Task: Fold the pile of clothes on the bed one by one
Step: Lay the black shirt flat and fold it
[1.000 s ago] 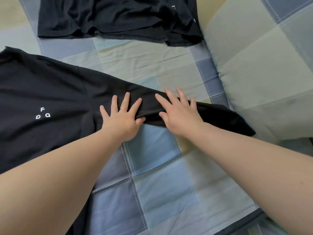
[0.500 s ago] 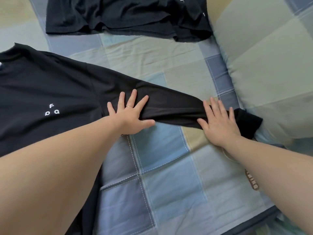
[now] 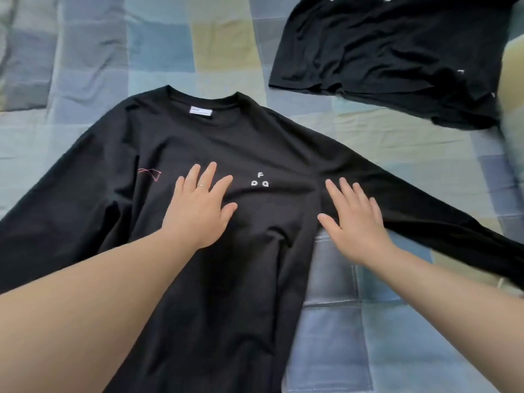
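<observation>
Black shirt (image 3: 226,143) w/ white "F", both hands flat.

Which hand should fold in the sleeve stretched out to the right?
Right, probably. The right hand lies flat at the base of that sleeve; the left hand rests on the shirt chest, better for pinning.

The left forearm (image 3: 99,293) and right forearm (image 3: 453,293), both bare, reach forward with straight wrists. The left grip (image 3: 198,207) lies flat, palm down, fingers straight and spread, its thumb splayed toward the right grip (image 3: 354,222). The right grip is also flat and palm down, fingers straight and slanting up-left, thumb stretched toward the left grip. The two grips are apart.
</observation>
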Motion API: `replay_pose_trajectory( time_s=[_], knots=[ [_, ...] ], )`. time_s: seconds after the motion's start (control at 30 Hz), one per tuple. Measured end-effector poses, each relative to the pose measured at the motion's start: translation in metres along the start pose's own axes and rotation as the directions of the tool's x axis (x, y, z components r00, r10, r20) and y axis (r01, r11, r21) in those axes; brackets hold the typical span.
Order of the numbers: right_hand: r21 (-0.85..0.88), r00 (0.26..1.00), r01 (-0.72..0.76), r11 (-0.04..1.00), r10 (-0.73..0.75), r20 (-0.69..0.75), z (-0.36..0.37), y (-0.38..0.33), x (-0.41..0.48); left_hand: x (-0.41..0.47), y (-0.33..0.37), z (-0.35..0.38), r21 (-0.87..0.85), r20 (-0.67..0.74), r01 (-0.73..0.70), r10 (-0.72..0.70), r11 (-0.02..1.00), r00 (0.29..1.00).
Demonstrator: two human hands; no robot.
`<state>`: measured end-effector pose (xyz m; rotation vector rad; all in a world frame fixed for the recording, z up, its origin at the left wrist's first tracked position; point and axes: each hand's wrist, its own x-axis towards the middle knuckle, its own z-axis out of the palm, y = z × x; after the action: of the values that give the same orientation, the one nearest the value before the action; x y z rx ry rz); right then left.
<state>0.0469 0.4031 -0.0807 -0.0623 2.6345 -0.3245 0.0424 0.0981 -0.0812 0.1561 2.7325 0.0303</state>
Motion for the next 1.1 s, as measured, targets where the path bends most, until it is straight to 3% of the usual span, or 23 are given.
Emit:
replay_pose_trajectory(
  time_s=[0.13, 0.33, 0.53, 0.63, 0.7, 0.77, 0.83, 0.93, 1.0, 1.1],
  knots=[
    [0.02, 0.991, 0.136, 0.991, -0.135, -0.007, 0.02, -0.112, 0.025, -0.026, -0.124, -0.004, 0.002, -0.045, 0.151, -0.151, 0.988, 0.987],
    [0.006, 0.961, 0.275, 0.961, -0.275, -0.008, 0.058, -0.287, 0.062, -0.066, -0.278, 0.018, -0.29, 0.031, 0.487, -0.5, 0.824, 0.865],
    [-0.01, 0.935, 0.349, 0.937, -0.347, 0.066, 0.095, -0.403, 0.081, -0.083, -0.369, 0.04, -0.36, 0.243, 0.595, -0.543, 0.719, 0.804],
    [0.006, 0.944, 0.279, 0.96, -0.275, 0.183, 0.105, -0.435, 0.089, -0.082, -0.398, 0.04, -0.393, 0.451, 0.567, -0.386, 0.724, 0.805],
    [-0.045, 0.959, 0.199, 0.979, -0.185, 0.213, 0.105, -0.453, 0.092, -0.081, -0.409, 0.039, -0.463, 0.495, 0.525, -0.284, 0.714, 0.822],
    [-0.064, 0.985, 0.153, 0.986, -0.147, 0.088, 0.097, -0.474, 0.096, -0.079, -0.418, 0.031, -0.591, 0.413, 0.461, -0.242, 0.662, 0.878],
    [-0.117, 0.967, 0.254, 0.96, -0.254, 0.021, 0.082, -0.5, 0.102, -0.077, -0.429, 0.015, -0.68, 0.299, 0.355, -0.2, 0.642, 0.933],
    [-0.162, 0.893, 0.432, 0.887, -0.394, 0.218, 0.055, -0.544, 0.113, -0.075, -0.449, -0.016, -0.75, 0.146, 0.192, -0.124, 0.633, 0.981],
    [-0.108, 0.856, 0.453, 0.885, -0.398, 0.329, 0.038, -0.574, 0.115, -0.074, -0.462, -0.04, -0.762, 0.073, 0.109, -0.083, 0.638, 0.994],
    [0.059, 0.819, 0.454, 0.889, -0.443, 0.365, 0.015, -0.604, 0.116, -0.077, -0.483, -0.077, -0.711, 0.047, 0.058, -0.036, 0.701, 0.998]
  ],
)
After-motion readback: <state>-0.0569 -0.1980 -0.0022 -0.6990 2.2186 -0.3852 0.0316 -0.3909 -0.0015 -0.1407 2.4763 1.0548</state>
